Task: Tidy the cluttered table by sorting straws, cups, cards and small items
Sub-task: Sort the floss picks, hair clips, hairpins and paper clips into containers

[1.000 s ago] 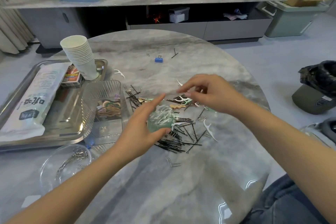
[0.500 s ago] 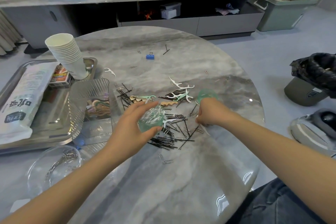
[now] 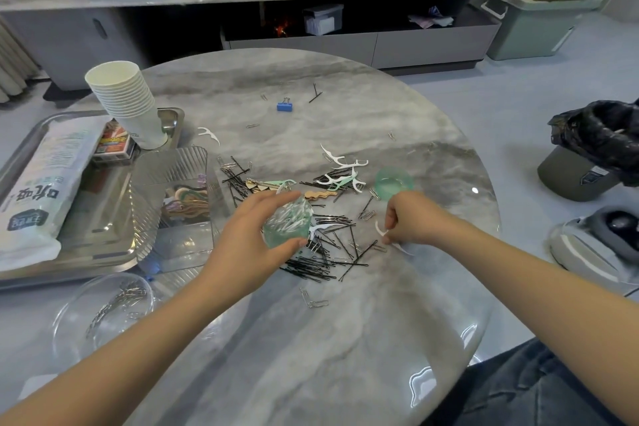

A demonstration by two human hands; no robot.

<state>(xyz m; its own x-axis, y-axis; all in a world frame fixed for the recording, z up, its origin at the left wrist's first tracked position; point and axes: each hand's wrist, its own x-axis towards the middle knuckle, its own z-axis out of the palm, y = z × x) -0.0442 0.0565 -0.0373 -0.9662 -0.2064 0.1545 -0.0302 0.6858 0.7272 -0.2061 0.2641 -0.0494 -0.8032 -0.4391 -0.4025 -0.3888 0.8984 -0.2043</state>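
My left hand [image 3: 249, 235] grips a small green clear container [image 3: 287, 226] holding white floss picks, just above a pile of black hairpins [image 3: 321, 252] on the round marble table [image 3: 311, 339]. My right hand [image 3: 411, 220] pinches a white floss pick [image 3: 382, 231] at the pile's right edge. The green lid [image 3: 394, 181] lies on the table behind my right hand. More floss picks [image 3: 340, 171] lie scattered beyond the pile. A stack of paper cups [image 3: 128, 100] stands at the far left.
A steel tray [image 3: 103, 242] on the left holds a straw packet [image 3: 45, 183] and a card box [image 3: 114, 145]. A ribbed clear box [image 3: 169, 204] and a glass bowl of paper clips [image 3: 103, 304] sit beside it. A blue binder clip [image 3: 284, 106] lies farther back. A black-bagged bin [image 3: 594, 162] stands on the right.
My right hand set the green lid down on the table, then dropped nearer to the pile and picked up a white floss pick. My left hand kept holding the container.
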